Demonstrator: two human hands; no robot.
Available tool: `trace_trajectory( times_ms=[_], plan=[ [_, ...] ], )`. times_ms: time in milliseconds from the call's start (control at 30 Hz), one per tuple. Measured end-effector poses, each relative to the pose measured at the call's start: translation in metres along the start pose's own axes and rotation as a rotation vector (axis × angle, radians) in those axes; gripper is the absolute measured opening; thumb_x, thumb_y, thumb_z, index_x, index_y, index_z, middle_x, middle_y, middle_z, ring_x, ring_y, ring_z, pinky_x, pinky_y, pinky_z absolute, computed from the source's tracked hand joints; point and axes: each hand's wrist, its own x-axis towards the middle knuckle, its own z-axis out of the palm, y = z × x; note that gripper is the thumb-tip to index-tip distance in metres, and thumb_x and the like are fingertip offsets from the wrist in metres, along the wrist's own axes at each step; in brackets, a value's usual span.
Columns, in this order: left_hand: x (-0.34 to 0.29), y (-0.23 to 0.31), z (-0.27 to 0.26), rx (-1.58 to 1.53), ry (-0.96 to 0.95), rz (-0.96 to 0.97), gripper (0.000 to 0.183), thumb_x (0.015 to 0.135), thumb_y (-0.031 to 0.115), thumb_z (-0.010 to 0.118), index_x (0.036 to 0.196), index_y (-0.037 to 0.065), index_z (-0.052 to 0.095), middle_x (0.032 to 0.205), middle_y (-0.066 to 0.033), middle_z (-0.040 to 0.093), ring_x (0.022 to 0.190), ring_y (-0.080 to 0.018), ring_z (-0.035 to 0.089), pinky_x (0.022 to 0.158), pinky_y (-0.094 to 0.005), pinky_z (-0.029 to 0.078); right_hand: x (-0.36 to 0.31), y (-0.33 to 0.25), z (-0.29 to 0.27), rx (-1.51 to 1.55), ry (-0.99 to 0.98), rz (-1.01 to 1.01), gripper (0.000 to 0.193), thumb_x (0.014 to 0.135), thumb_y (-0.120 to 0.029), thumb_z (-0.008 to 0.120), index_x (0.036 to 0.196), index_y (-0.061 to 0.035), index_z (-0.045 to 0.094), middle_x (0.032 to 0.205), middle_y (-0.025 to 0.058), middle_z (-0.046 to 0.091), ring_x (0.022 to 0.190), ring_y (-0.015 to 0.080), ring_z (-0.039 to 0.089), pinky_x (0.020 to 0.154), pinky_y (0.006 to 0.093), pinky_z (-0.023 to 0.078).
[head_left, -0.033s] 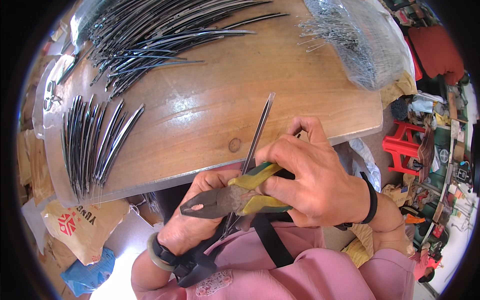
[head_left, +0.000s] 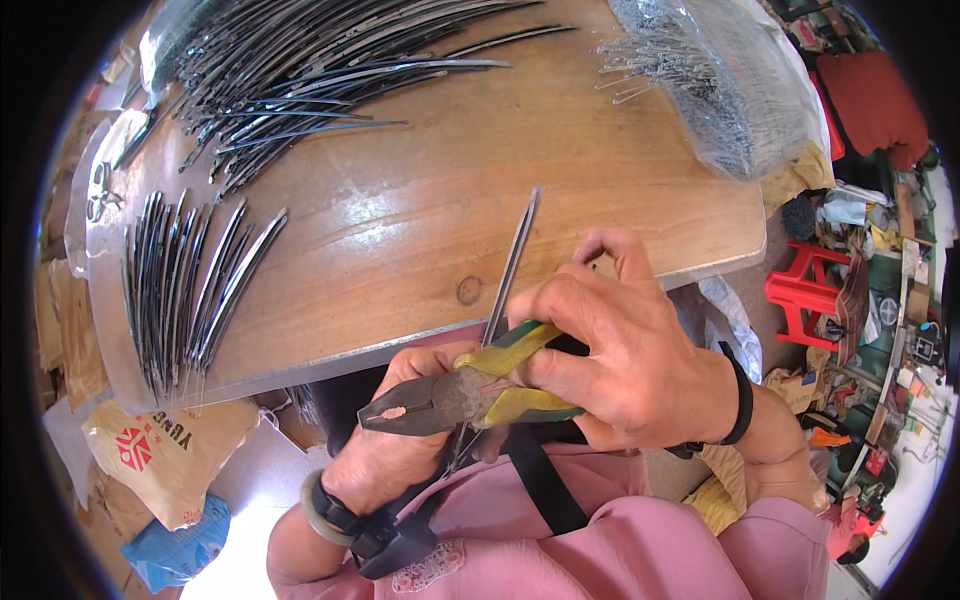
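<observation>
My right hand [head_left: 640,350] is closed around the yellow-green handles of a pair of combination pliers [head_left: 430,405]. The jaws point left, pressed together, and lie in front of my left hand [head_left: 385,455]. That hand is closed around a long, thin dark strip [head_left: 512,262] with a shiny edge. The strip slants up and right over the table's near edge; its lower end comes out beneath the pliers, near my lap. Pliers and right hand hide part of the strip and most of my left fingertips.
On the wooden table [head_left: 600,200] lie a large heap of dark strips [head_left: 300,60] and a smaller bunch [head_left: 190,290] at the left. A plastic bag of thin wires [head_left: 740,100] sits at the far right. Scissors [head_left: 100,195] rest at the left edge. A red stool [head_left: 805,295] stands right.
The strip's upper end has shifted slightly left, and the strip has turned more edge-on. My hands and the pliers have barely moved.
</observation>
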Motion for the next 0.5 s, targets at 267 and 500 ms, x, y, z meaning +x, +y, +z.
trace_trajectory(
  times_ms=[267,500],
  plan=[
    [-0.005,-0.017,0.011,-0.251,0.056,0.193,0.015,0.096,0.014,0.062,0.097,-0.001,0.06,0.069,-0.0018,0.055,0.049,-0.0065,0.047,0.042,-0.0218,0.034,-0.031,0.003,-0.027,-0.043,0.054,0.301,0.027,0.069,-0.021,0.076,0.087,-0.003,0.067,0.107,0.0114,0.06,0.091,0.0293,0.059,0.083,0.0427,0.044],
    [-0.005,-0.019,0.021,0.05,0.231,0.414,0.008,0.093,-0.002,0.061,0.099,-0.001,0.056,0.067,0.0011,0.054,0.052,-0.0021,0.041,0.045,-0.0184,0.03,-0.055,-0.008,-0.014,0.208,-0.084,0.433,0.025,0.065,-0.006,0.078,0.088,0.0023,0.07,0.114,0.0187,0.06,0.097,0.0331,0.063,0.082,0.0365,0.051]
  ],
)
